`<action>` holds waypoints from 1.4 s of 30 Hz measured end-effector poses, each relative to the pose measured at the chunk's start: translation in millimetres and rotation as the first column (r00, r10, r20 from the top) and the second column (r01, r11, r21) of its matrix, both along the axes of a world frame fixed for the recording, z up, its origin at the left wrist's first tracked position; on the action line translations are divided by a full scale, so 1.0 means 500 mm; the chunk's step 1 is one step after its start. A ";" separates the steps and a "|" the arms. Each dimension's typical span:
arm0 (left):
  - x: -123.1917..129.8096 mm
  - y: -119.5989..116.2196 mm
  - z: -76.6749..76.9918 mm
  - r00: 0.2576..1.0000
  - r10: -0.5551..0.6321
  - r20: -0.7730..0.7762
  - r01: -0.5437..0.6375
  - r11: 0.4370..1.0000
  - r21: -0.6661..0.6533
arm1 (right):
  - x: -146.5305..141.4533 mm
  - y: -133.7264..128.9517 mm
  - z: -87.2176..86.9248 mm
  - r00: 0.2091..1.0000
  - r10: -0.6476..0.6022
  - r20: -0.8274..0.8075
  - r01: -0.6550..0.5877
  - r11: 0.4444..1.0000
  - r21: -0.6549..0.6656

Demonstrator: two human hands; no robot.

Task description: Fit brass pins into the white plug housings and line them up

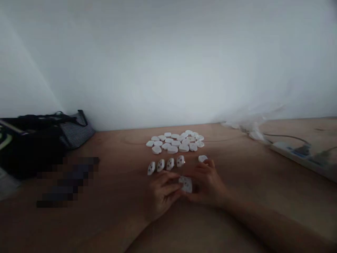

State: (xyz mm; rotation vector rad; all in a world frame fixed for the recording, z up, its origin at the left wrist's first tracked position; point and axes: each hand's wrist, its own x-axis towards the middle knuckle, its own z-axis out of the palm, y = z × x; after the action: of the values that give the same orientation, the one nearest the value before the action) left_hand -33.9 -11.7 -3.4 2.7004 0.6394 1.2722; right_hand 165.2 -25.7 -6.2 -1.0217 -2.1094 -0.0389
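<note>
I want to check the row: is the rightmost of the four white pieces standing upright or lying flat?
Upright: the rightmost white piece stands on its edge, its marked face showing, unlike the flatter group behind.

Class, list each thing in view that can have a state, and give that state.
Left hand: gripping
Right hand: gripping
White piece between them: held
Four-piece row: standing on edge
Piece beyond right hand: partly hidden
White cluster: grouped closely
Power strip: plugged into
Clear plastic: crumpled
</note>
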 end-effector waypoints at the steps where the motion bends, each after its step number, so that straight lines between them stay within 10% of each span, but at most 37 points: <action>1: -0.001 0.000 0.002 1.000 0.019 0.001 -0.019 1.000 -0.004 | 0.004 0.001 0.002 1.000 0.002 0.001 -0.002 1.000 0.011; 6: -0.003 0.009 -0.007 0.989 0.137 -0.048 -0.142 0.978 -0.152 | 0.046 0.020 0.003 0.997 -0.079 0.008 0.078 0.994 0.080; 14: 0.009 0.021 -0.018 0.949 0.000 -0.315 -0.103 0.945 -0.311 | 0.075 0.043 -0.014 0.980 -0.196 -0.020 0.196 0.978 0.064; 42: 0.010 -0.005 0.006 0.995 0.078 0.060 -0.063 0.974 -0.215 | 0.011 0.005 -0.008 0.999 0.009 0.043 -0.012 0.997 0.071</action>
State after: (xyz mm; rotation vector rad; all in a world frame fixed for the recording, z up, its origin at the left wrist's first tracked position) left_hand -28.8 -14.1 -0.7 2.4712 0.8197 1.2276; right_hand 170.8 -23.2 -10.3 -0.9755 -2.1364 -0.1308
